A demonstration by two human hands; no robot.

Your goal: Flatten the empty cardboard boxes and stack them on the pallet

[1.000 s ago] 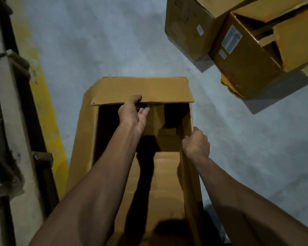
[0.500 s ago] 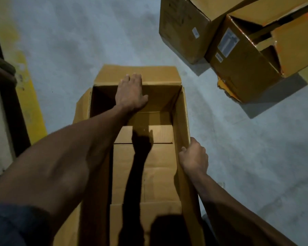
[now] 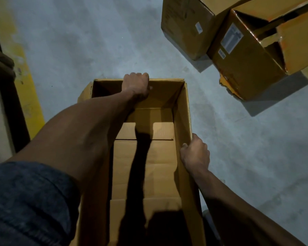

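Head view, only one I have: I'm looking straight down into an open cardboard box (image 3: 146, 157) standing on the grey concrete floor (image 3: 96, 41), its bottom flaps closed and visible inside. My left hand (image 3: 136, 84) is on the far top edge, fingers (image 3: 139, 75) curled over the rim to the outside, thumb inside, gripping that wall. My right hand (image 3: 195, 153) is on the right long edge about midway along, fingers wrapped over the rim, holding it. Left forearm crosses over the box's left wall, so that edge is mostly hidden; a blue sleeve (image 3: 28, 201) fills the lower left corner. Box's near end runs out of frame. Open floor beyond the far edge and off to the right of the box. Upper right: two more cardboard boxes, one closed box (image 3: 185, 27) with a small label, and touching it an opened, torn box (image 3: 244, 64) with labels on its side, well apart from mine. Left side: a yellow floor stripe (image 3: 25, 86) and a dark upright structure (image 3: 2, 103) beside it, near the box's left wall. Can't see any pallet from here.
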